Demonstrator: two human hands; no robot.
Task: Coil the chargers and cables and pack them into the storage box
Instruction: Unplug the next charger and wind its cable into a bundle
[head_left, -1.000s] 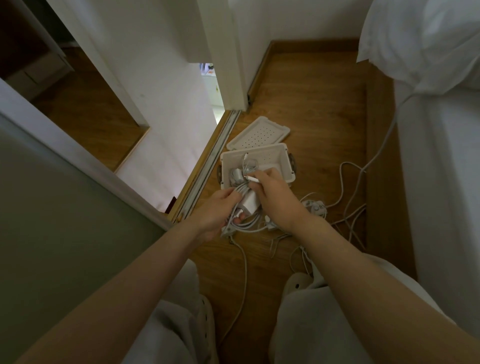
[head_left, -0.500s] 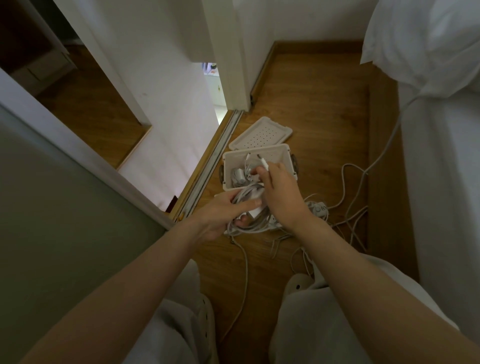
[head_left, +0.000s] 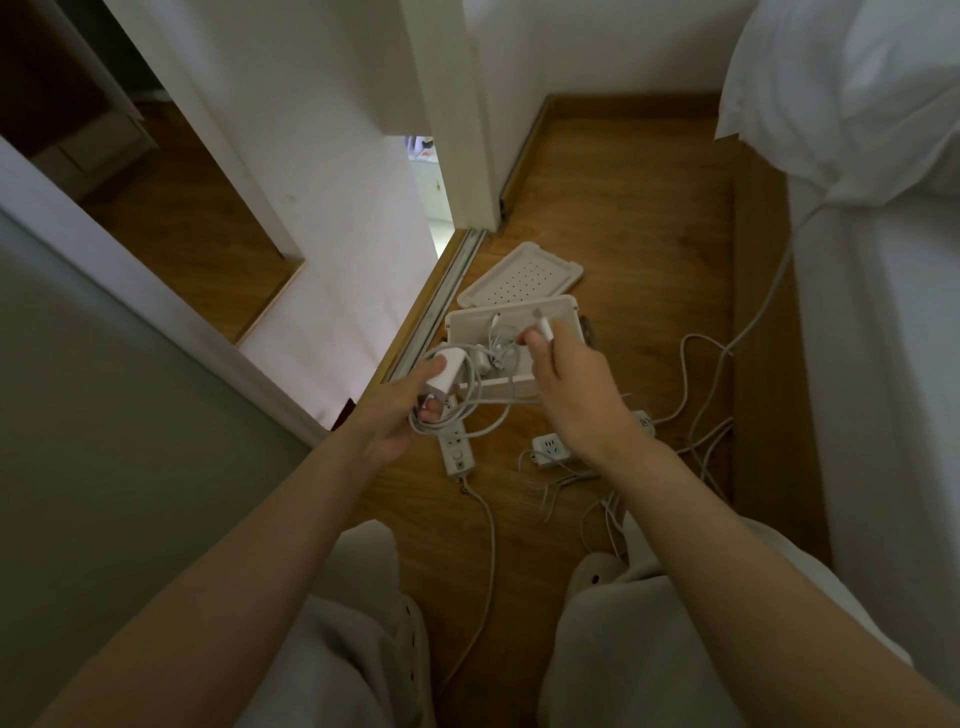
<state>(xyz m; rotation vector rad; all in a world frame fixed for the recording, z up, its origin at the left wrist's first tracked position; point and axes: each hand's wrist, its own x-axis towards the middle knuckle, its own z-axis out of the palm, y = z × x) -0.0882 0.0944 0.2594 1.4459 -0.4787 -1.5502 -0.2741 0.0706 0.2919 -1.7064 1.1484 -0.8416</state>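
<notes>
The left hand (head_left: 395, 415) has its grip closed around a white charger brick (head_left: 441, 371), thumb on top and fingers curled beneath, and the brick's cable (head_left: 467, 410) hangs in loops gathered in the same hand. Holding the brick and the loops together looks meant to keep the coil from springing apart. The right hand (head_left: 576, 395) pinches the cable's connector (head_left: 545, 327) between thumb and fingertips, its grip closed on that plug alone and raised over the storage box (head_left: 467, 319). My reading is that the free end is held out so the last length can be wound or tucked in before the bundle goes down.

The box stands open on the wooden floor (head_left: 623, 208), just ahead of both hands, with a few white cables already lying inside. Its perforated lid (head_left: 519, 275) lies behind it, touching the far edge and out of the way of packing. A power strip (head_left: 457, 454) and a smaller socket block (head_left: 553, 447) lie on the floor below the hands, and loose cables (head_left: 696, 374) trail toward the bed (head_left: 883, 364), so much of the packing seems left to do
</notes>
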